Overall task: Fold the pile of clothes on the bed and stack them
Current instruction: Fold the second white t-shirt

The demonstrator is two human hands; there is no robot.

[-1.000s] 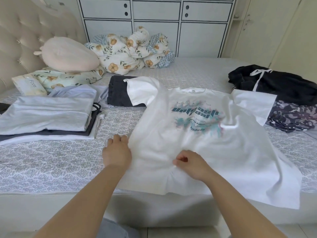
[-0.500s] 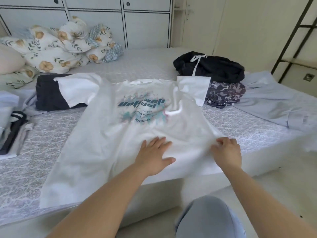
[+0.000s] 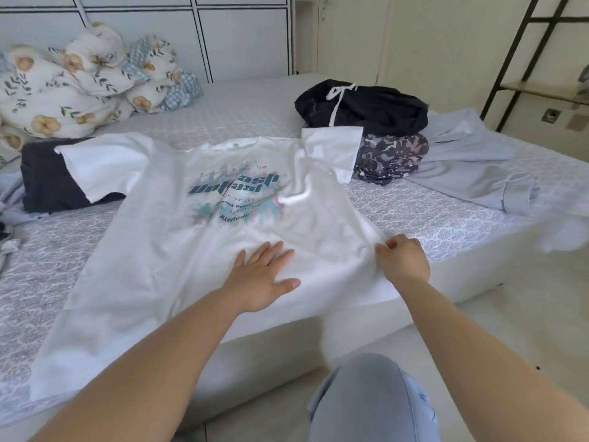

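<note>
On the bed (image 3: 430, 212), the white T-shirt (image 3: 178, 247) lies spread face-up, left hand (image 3: 261, 275) pressing flat and open, right hand (image 3: 402, 260) seemingly pinching the side hem, where a hard tug could skew the print and spoil the fold.

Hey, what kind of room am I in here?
Most likely a bedroom at home. You are at a bed with a patterned cover, a bundled floral quilt lies at its far side, and white built-in cupboards line the wall behind. Clothes such as a white T-shirt are spread out for folding.
</note>
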